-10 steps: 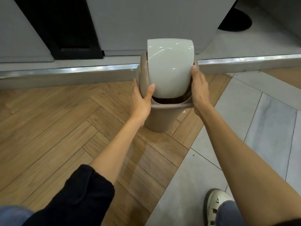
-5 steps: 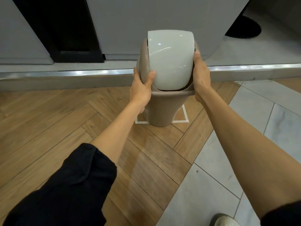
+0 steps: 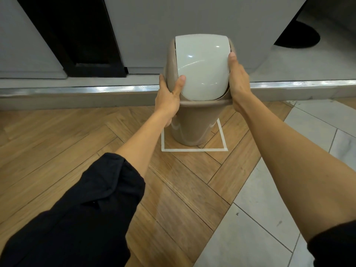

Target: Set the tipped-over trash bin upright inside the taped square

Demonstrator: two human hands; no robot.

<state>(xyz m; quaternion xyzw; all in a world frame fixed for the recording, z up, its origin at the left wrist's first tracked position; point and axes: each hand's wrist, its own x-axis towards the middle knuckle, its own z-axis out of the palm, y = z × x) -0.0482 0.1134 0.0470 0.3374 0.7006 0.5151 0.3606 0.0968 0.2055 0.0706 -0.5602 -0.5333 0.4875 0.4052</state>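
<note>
The beige trash bin (image 3: 190, 126) with a pale swing lid (image 3: 202, 66) stands upright, its base within the white taped square (image 3: 194, 150) on the wooden floor. My left hand (image 3: 168, 97) grips the lid frame on the bin's left side, thumb resting on the swing lid. On the right side, my right hand (image 3: 238, 81) clasps the frame, fingers behind it. The far side of the taped square is hidden behind the bin.
A metal-edged step (image 3: 77, 89) runs across just behind the bin, with a grey panel (image 3: 192, 16) and a dark opening (image 3: 77, 35) beyond. Grey floor tiles (image 3: 260, 218) lie to the right of the wooden floor (image 3: 57, 141).
The bin has gone forward and down into the taped square, held by both hands. More of the tape outline has come into view in front of the base.
</note>
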